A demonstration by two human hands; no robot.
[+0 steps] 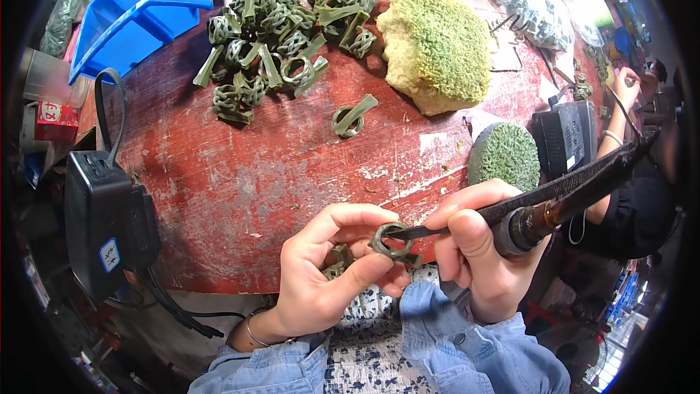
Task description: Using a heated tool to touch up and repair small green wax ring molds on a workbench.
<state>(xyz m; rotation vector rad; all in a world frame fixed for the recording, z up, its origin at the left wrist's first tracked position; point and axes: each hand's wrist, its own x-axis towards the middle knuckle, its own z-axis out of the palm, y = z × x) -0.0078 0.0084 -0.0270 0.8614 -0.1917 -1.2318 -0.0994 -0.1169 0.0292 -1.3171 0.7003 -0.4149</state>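
My left hand [324, 270] pinches a small dark green ring-shaped piece [394, 250] between thumb and fingers, with another green bit lower in the palm. My right hand [492, 255] is closed on a dark tool [561, 203] with a cylindrical barrel and a narrow dark strip or blade, whose tip reaches into the ring. Above my hands, a single green looped piece [346, 122] lies on the worn red table [277, 182], below a pile of similar openwork pieces [270, 36]. A green oval sponge-like pad [503, 153] sits just above my right hand.
A blue plastic tray [138, 25] is at back left, a black corded device [106, 233] at left. A yellow-green ragged sponge [437, 51], plastic bags [525, 7] and a black box [561, 138] occupy the back right. Another person's arm [620, 102] is at the far right.
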